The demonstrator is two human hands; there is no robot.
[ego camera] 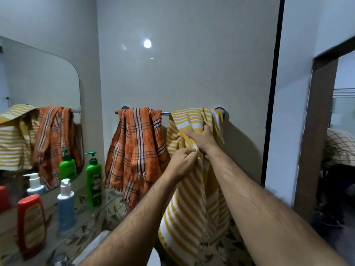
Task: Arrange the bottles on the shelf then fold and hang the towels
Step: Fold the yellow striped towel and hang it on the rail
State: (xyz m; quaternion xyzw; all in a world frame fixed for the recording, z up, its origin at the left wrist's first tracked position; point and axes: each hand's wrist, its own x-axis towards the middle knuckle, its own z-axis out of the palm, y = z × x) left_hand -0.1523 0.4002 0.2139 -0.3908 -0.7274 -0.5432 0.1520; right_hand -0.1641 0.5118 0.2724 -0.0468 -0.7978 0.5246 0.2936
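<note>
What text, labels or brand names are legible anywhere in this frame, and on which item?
No text can be read.
Green pump bottle: its label has print, too blurred to read.
Red bottle: its label panel is blurred, no legible words.
Blue pump bottle: no readable print shows.
Orange plaid towel and yellow striped towel: pattern only, no tag or lettering in view.

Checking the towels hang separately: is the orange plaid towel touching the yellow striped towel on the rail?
Apart. The head view shows bare chrome rail between the orange plaid towel and the yellow striped towel.
</note>
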